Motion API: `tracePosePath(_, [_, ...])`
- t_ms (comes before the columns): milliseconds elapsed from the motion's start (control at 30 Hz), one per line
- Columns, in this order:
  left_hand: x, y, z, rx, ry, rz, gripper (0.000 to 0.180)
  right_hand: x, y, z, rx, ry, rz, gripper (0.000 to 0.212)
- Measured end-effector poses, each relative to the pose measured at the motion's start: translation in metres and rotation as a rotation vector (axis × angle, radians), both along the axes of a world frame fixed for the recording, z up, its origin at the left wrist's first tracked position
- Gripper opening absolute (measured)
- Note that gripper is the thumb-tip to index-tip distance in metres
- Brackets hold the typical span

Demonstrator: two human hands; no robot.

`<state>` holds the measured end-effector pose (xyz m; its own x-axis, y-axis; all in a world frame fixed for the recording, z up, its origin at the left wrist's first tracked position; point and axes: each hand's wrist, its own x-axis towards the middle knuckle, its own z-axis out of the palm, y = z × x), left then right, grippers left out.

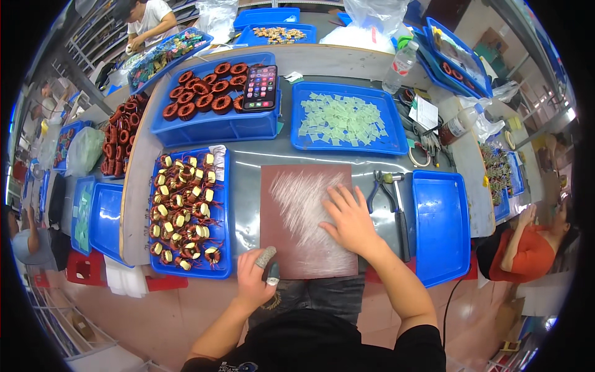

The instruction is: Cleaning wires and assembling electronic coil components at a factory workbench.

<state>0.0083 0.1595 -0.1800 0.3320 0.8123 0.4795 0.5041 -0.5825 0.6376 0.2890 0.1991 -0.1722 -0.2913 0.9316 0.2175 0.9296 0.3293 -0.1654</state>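
Note:
My right hand (349, 221) lies flat with spread fingers on a reddish-brown sheet (279, 229), whose surface carries many pale scratch marks. Nothing is in that hand. Off the sheet's lower left corner, my left hand (252, 282) hovers by the table edge. Its index finger is wrapped in a grey cover, and its thumb has a dark cover with a white band. Thumb and index finger stand apart, with nothing visible between them. Closest to this hand is a blue tray (228, 248) of wire-wound ring coils (180, 204) with cream-yellow blocks.
Right of the sheet lie pliers (382, 191) and a black-handled hammer (400, 217), beside a blue tray (440, 229). Behind are a tray of pale green squares (341, 118) and a blue bin (211, 129) of brown rings with a phone (260, 88) on it. Bottles (401, 65) stand right; co-workers sit around.

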Motion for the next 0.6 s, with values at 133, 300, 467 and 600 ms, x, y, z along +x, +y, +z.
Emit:
tracePosePath(133, [0.004,0.011,-0.004,-0.003,-0.001,0.000,0.043,0.002,-0.004,0.009,0.096,0.045,-0.001,0.043])
tracePosePath(300, [0.002,0.013,-0.021,-0.013,-0.008,0.042,0.042,0.038,-0.027,0.007,0.214,0.228,-0.251,0.013])
tracePosePath(467, [0.003,0.013,-0.022,-0.009,-0.050,0.065,0.041,0.065,-0.033,-0.001,0.149,0.062,-0.526,0.051])
tracePosePath(600, [-0.004,0.012,-0.023,-0.020,-0.015,0.075,0.045,0.046,-0.008,0.001,0.071,-0.086,-0.603,0.073])
